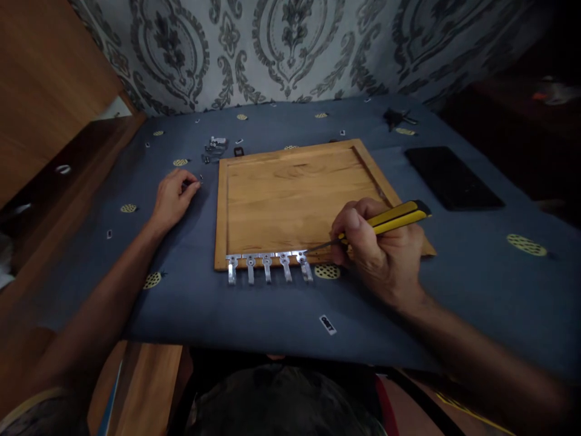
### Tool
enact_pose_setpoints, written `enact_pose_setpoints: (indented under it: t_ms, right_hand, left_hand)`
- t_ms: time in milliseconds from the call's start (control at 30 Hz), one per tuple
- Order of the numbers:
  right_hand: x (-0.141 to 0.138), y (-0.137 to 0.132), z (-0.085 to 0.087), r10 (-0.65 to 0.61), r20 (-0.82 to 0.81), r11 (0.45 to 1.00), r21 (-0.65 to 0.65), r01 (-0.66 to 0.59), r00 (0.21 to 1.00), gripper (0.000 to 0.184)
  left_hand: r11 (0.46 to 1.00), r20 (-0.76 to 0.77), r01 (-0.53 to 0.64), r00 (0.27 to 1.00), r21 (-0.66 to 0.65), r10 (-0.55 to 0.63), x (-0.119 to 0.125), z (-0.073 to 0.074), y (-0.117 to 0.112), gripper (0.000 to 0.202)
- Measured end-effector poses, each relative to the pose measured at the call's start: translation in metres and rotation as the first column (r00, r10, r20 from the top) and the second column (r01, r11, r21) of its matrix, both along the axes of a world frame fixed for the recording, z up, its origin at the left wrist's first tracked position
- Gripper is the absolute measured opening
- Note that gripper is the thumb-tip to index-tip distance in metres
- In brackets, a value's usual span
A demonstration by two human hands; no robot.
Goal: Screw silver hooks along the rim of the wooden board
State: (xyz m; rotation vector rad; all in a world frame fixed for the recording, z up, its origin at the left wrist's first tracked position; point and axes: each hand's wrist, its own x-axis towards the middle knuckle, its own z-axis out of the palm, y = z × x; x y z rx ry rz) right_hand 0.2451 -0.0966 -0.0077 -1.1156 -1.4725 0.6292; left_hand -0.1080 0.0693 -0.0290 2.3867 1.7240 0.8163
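The head-worn camera looks forward and steeply down on the tablecloth (254, 315) — close in, the wooden panel (290, 200) near mid-view. It spans the wearer's clothing (281, 402) below to the patterned backdrop (290, 54) above.

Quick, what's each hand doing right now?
Left hand: curled; can't tell if it's shut or holding anything.
Right hand: closed, holding a yellow-handled tool.

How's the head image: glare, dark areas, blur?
Head view: bright glare on the metal brackets; head view: upper right corner nearly black; head view: right forearm blurred toward the lower right; head view: grain on the wooden panel visible.
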Motion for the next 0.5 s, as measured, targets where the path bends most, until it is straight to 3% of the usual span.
enact_pose_setpoints:
  t_ms: [100,200,233,367,500]
  right_hand:
    - [0.0,-0.001,0.0,0.003,-0.003,1.0,-0.007,-0.003,1.0,0.06]
    - [0.001,-0.003,0.0,0.005,-0.012,1.0,-0.018,-0.005,1.0,0.059]
    - [0.001,-0.003,0.0,0.004,-0.014,1.0,-0.024,-0.005,1.0,0.059]
    - [0.001,-0.006,-0.001,0.002,-0.014,0.999,-0.048,-0.003,1.0,0.061]
    - [0.0,-0.007,0.002,0.004,-0.013,0.999,-0.054,-0.005,1.0,0.058]
  left_hand:
    - [0.996,0.091,0.085,0.992,-0.018,-0.083,0.021,0.017,-0.017,0.017]
    - [0.953,0.145,0.279,0.954,-0.12,-0.261,0.057,0.035,-0.041,0.02]
    - [0.914,0.164,0.362,0.928,-0.18,-0.335,0.07,0.041,-0.05,0.021]
    - [0.676,0.225,0.628,0.774,-0.386,-0.592,0.116,0.052,-0.077,0.013]
    - [0.553,0.228,0.708,0.684,-0.439,-0.693,0.14,0.051,-0.087,0.008]
